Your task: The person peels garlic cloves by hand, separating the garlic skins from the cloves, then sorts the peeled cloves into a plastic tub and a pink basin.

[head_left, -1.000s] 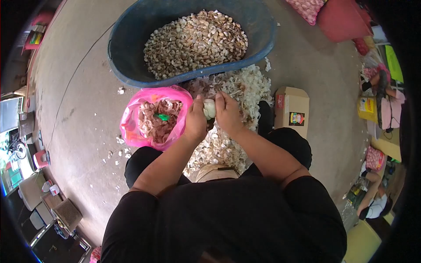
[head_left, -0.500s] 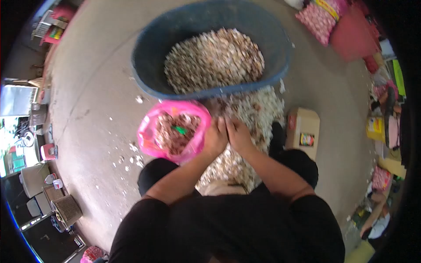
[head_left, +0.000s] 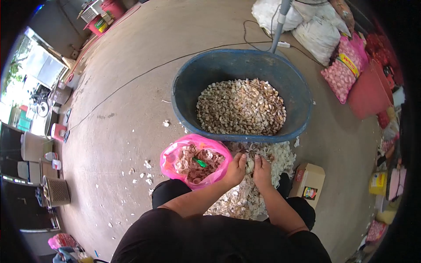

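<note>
My left hand (head_left: 235, 170) and my right hand (head_left: 262, 173) are close together, fingers closed around a pale garlic bulb (head_left: 250, 166) between them. Just beyond them stands a big blue oval tub (head_left: 186, 94), holding a heap of loose garlic cloves (head_left: 241, 107). Beside my left hand is an open pink plastic bag (head_left: 169, 160) with reddish papery skins and a small bright green item (head_left: 200, 162) inside. White garlic skins (head_left: 239, 199) cover the floor beneath my hands, between my legs.
A cardboard box (head_left: 313, 179) sits to the right of my leg. Pink net sacks of garlic (head_left: 343, 72), white sacks (head_left: 318, 37) and a red bin (head_left: 370, 94) stand at the far right. A cable (head_left: 144, 76) crosses the floor; a grey pole (head_left: 281, 26) rises behind the tub.
The camera view has tilted upward, so the tub, bag and hands appear lower and further right. My hands have parted slightly, and the garlic bulb now shows between them.
</note>
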Motion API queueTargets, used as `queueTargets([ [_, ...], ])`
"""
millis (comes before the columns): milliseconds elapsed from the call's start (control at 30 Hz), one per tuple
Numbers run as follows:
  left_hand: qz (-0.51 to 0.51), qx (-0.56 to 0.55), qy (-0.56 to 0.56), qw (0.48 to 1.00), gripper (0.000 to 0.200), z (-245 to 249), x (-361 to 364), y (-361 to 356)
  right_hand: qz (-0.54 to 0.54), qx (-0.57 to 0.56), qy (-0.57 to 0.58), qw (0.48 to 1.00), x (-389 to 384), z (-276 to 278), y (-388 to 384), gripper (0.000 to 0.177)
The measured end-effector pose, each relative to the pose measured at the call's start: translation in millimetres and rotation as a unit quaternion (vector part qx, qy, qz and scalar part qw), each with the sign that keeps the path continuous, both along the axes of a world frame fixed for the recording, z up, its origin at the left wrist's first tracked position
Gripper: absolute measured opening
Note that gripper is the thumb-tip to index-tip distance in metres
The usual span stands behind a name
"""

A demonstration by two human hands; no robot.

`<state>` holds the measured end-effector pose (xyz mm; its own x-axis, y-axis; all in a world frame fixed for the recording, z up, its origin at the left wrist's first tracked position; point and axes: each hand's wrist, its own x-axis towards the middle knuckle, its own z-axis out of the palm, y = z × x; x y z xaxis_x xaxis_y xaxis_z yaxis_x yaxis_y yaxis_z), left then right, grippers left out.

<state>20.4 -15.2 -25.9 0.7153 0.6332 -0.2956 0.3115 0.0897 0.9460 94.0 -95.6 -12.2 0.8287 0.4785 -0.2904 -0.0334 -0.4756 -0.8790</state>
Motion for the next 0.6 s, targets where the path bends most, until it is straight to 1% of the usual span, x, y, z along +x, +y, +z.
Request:
queueTargets([
  [67, -0.059, -0.001, 0.028, 0.998, 0.043, 3.7, -3.0, 8.7, 0.035, -0.055, -0.1, 0.993, 7.5, -11.0, -8.2, 0.032],
  [133, -0.047, 0.01, 0.062, 0.997, 0.045, 0.8, -5.8, 7.6, 0.064, -0.108, -0.197, 0.972, 6.0, -9.8, -9.5, 0.033],
  [167, -0.042, 0.024, 0.079, 0.996, 0.046, -3.7, -5.9, 7.1, 0.015, -0.062, -0.14, 0.988, -0.2, -6.0, -10.6, 0.034],
  [200, -0.036, 0.039, 0.096, 0.994, 0.047, -2.3, -5.3, 7.6, 0.035, -0.048, -0.105, 0.993, -6.4, 2.3, -9.5, 0.034],
  [233, -0.027, -0.158, 0.076, 0.984, 0.047, 3.2, -5.6, 4.9, 0.054, -0.034, -0.069, 0.996, -14.1, 7.5, -11.2, 0.035],
  [267, -0.034, -0.107, 0.085, 0.99, 0.047, 2.8, -7.1, 0.8, 0.073, -0.021, -0.033, 0.997, -20.4, 11.0, -11.9, 0.035],
  [333, -0.049, -0.008, 0.102, 0.994, 0.045, 5.0, -10.7, -8.3, 0.082, -0.019, -0.048, 0.995, -27.9, 13.3, -9.8, 0.036],
  [367, -0.03, 0.026, 0.111, 0.993, 0.041, 7.0, -11.5, -10.8, 0.08, -0.008, -0.047, 0.996, -29.3, 13.1, -9.6, 0.036],
  [433, -0.023, 0.016, 0.112, 0.993, 0.039, 12.0, -10.8, -11.0, 0.072, 0.005, -0.056, 0.996, -28.3, 9.8, -10.3, 0.037],
  [467, -0.021, 0.011, 0.113, 0.993, 0.038, 16.3, -9.8, -9.8, 0.055, 0.012, -0.036, 0.998, -26.5, 6.8, -10.2, 0.037],
  [500, -0.017, -0.043, 0.097, 0.994, 0.037, 35.8, -8.4, -7.7, 0.038, 0.02, -0.018, 0.999, -23.9, 3.9, -9.9, 0.037],
  [533, -0.02, -0.027, 0.079, 0.996, 0.037, 33.5, -7.5, -7.0, 0.021, 0.027, 0.001, 0.999, -21.2, 1.1, -9.6, 0.036],
  [600, -0.029, -0.001, 0.045, 0.999, 0.035, 20.3, -7.4, -10.1, -0.002, 0.061, -0.008, 0.998, -18.9, -4.1, -7.2, 0.036],
])
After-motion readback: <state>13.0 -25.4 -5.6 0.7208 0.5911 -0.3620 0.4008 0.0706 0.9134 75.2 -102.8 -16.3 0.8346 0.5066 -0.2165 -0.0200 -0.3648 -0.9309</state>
